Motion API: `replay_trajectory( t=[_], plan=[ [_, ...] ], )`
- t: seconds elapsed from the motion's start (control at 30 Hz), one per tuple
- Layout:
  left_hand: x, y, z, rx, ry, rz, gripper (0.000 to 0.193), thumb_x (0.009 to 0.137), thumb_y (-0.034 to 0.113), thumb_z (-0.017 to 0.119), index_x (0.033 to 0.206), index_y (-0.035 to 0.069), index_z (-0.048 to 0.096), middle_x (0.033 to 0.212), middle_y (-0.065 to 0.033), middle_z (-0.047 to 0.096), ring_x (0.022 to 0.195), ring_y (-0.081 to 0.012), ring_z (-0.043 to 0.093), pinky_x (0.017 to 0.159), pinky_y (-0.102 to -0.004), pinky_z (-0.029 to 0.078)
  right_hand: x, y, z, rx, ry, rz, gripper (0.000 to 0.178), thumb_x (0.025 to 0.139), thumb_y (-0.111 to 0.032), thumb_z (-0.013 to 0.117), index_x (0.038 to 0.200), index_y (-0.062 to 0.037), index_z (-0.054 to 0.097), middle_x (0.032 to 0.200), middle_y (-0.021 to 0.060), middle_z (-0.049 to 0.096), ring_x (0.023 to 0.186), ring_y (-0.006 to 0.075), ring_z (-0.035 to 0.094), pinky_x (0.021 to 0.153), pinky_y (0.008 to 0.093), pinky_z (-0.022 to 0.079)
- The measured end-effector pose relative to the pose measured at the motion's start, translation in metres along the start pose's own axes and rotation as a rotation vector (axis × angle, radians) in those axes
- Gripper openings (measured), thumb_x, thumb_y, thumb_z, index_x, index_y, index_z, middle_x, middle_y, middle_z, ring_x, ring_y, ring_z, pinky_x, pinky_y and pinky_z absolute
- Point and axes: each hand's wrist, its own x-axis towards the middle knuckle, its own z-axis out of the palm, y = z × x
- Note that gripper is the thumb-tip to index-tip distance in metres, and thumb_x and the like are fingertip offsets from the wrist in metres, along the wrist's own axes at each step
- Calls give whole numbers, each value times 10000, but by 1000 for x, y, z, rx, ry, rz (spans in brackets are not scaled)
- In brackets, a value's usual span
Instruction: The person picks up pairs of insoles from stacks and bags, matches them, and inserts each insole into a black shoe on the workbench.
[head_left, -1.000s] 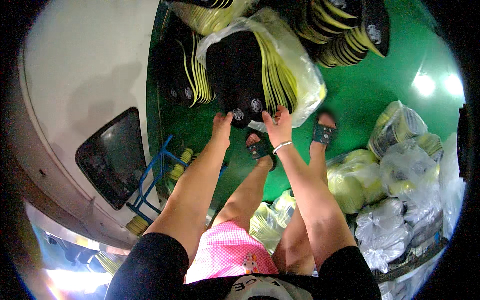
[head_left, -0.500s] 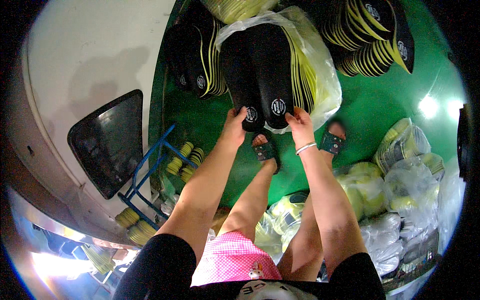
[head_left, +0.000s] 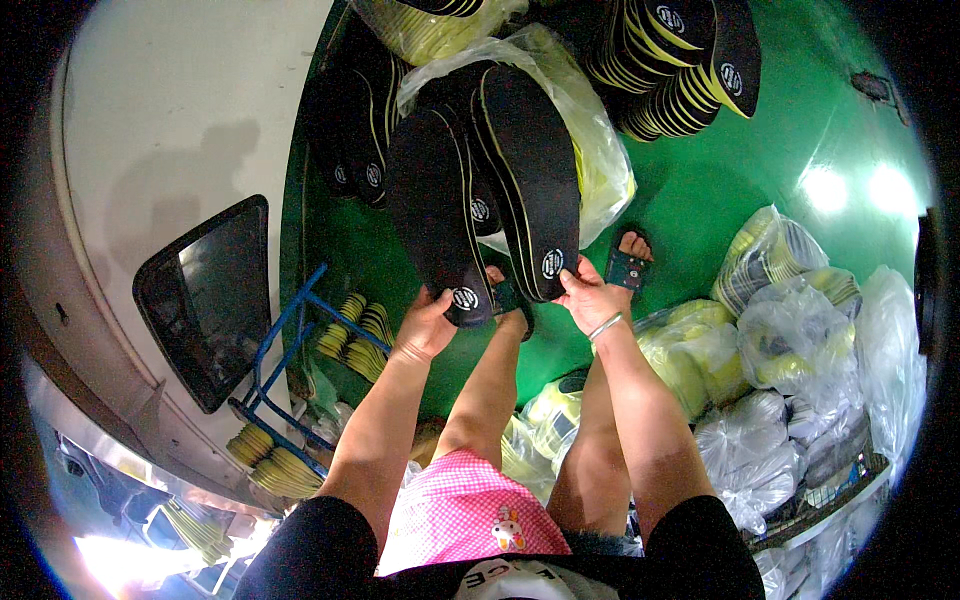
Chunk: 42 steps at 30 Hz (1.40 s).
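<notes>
My left hand (head_left: pixel 427 325) pinches the printed end of a long black insole (head_left: pixel 428 190). My right hand (head_left: pixel 592 298), with a bangle at the wrist, grips the matching end of another black insole (head_left: pixel 535 150); a second edge shows along its left side, so it may be more than one. Both insoles are tilted up, their far ends over a clear plastic bag (head_left: pixel 603 180). Between them shows the printed end of a further black insole (head_left: pixel 480 211) beneath. The bag's remaining contents are mostly hidden.
Stacks of black and yellow insoles (head_left: pixel 670 75) stand at the far right, more (head_left: pixel 345 130) at the far left. Filled plastic bags (head_left: pixel 795 335) crowd the right. A blue metal frame (head_left: pixel 275 365) stands left beside a white panel (head_left: pixel 200 90). My sandalled feet are on the green floor (head_left: pixel 690 240).
Both hands have drawn the insoles up and nearer to me, apart from each other, uncovering another insole end below. The view has shifted slightly.
</notes>
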Motion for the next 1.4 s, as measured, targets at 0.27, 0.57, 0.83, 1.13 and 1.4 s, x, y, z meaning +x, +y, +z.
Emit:
replay_trajectory(
  t=[0.27, 0.57, 0.83, 1.13, 1.4],
  plan=[
    [-11, 10, 32, 5, -208, -57, 433, 752, 40, 575, 1154, 153, 461, 1139, -18, 511, 1074, -210, 455, 939, -421, 316, -6, -2, 5, -4, -82, -2, 325, 847, -66, 446, 1167, -121, 432, 1120, -2, 501, 1016, 161, 472, 849, 398, 377],
    [-17, 19, 42, 34, -293, -117, 469, 737, 93, 607, 1175, 129, 440, 1156, -35, 500, 1094, -223, 440, 953, -437, 292, -4, 13, -10, 23, -202, -48, 343, 838, -97, 477, 1175, -120, 422, 1129, -1, 495, 1035, 162, 458, 863, 388, 371],
    [-20, 17, 35, 54, -287, -90, 433, 746, 106, 597, 1158, 119, 462, 1131, -40, 518, 1078, -223, 454, 938, -430, 308, -10, 10, 7, -12, -66, -76, 270, 838, -78, 470, 1106, -104, 457, 1046, 3, 526, 934, 149, 508, 782, 347, 421],
    [-24, 17, 23, 91, -209, -82, 401, 764, 123, 576, 1149, 102, 468, 1111, -39, 533, 1055, -224, 473, 922, -432, 323, 61, 23, -18, -565, 269, -287, 282, 787, -119, 552, 1054, -62, 484, 903, 25, 546, 737, 123, 515, 599, 267, 430],
    [-27, 15, 11, 97, -190, -139, 393, 765, 120, 575, 1139, 65, 467, 1097, -68, 536, 1051, -234, 478, 918, -428, 335, 12, -27, 88, -627, 277, -856, 340, 777, -117, 573, 1103, -75, 486, 1135, 117, 440, 1015, 197, 447, 799, 273, 398]
  ],
)
